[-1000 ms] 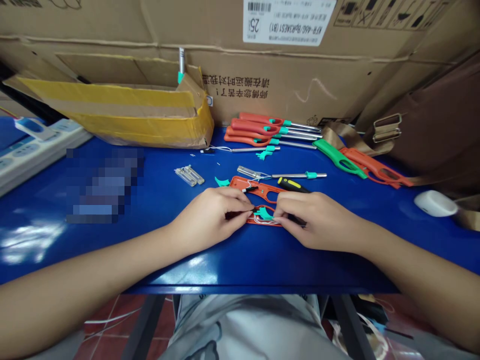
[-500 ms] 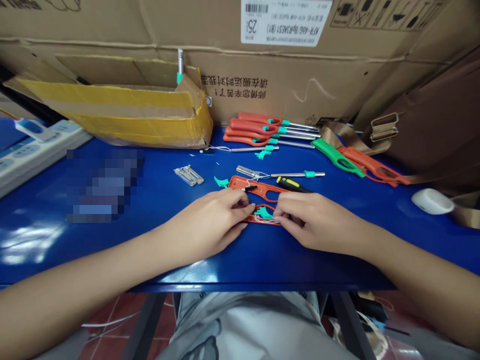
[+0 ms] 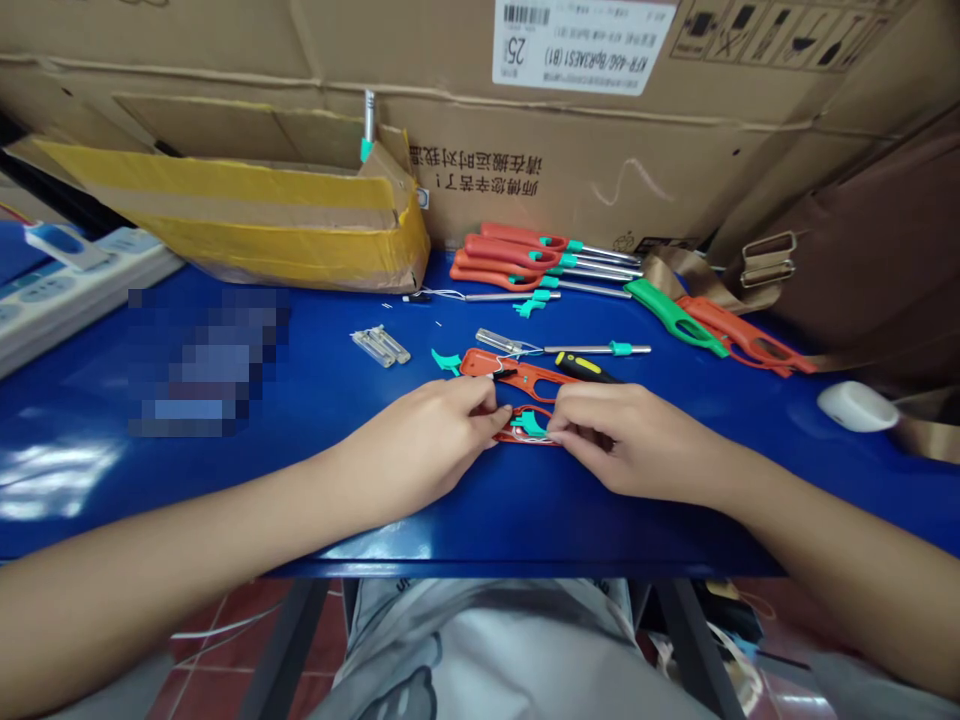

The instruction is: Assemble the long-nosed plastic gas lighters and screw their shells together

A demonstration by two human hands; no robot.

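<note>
Between both hands, near the table's front edge, lies an orange lighter casing half point(image 3: 534, 442). A teal trigger point(image 3: 531, 424) sits in it, with white wires running along its lower side. My left hand point(image 3: 431, 435) is closed, pinching the casing's left end, which the fingers partly hide. At the right end, the thumb and bent fingers of my right hand point(image 3: 630, 435) are closed on the casing; what else they cover is hidden. Just beyond the hands rests another orange casing half point(image 3: 480, 362). A loose teal trigger point(image 3: 446, 361) lies at its left.
Farther back are a metal lighter tube point(image 3: 589, 350) wired to a clear fuel tank, a black-and-yellow screwdriver point(image 3: 581, 367), and clear tanks point(image 3: 381, 346). Several orange lighters point(image 3: 517, 250), a green casing point(image 3: 675, 318), a taped carton point(image 3: 300, 235), a white mouse point(image 3: 857, 406) and a power strip point(image 3: 120, 265) surround them.
My left fingers have drawn closer together at the casing's left end. My right hand stays almost in place. The view has shifted slightly.
</note>
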